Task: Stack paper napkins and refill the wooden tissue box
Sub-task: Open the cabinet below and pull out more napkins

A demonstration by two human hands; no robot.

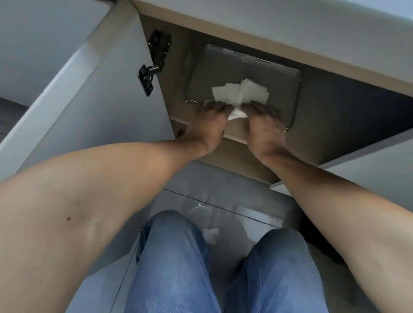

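A flat grey-brown tissue box point(239, 73) lies on a shelf inside an open cabinet under the counter. White paper napkins point(240, 94) stick out of its top, crumpled. My left hand point(207, 127) and my right hand point(261, 125) both reach into the cabinet and rest on the near edge of the box. The fingertips of both hands pinch the lower part of the napkins between them. A ring shows on my right hand.
The white cabinet door point(103, 96) stands open at the left, its metal hinge point(151, 66) near the box. The counter edge point(287, 22) overhangs above. My knees in blue jeans point(179, 278) are on the tiled floor, where a napkin scrap point(210, 234) lies.
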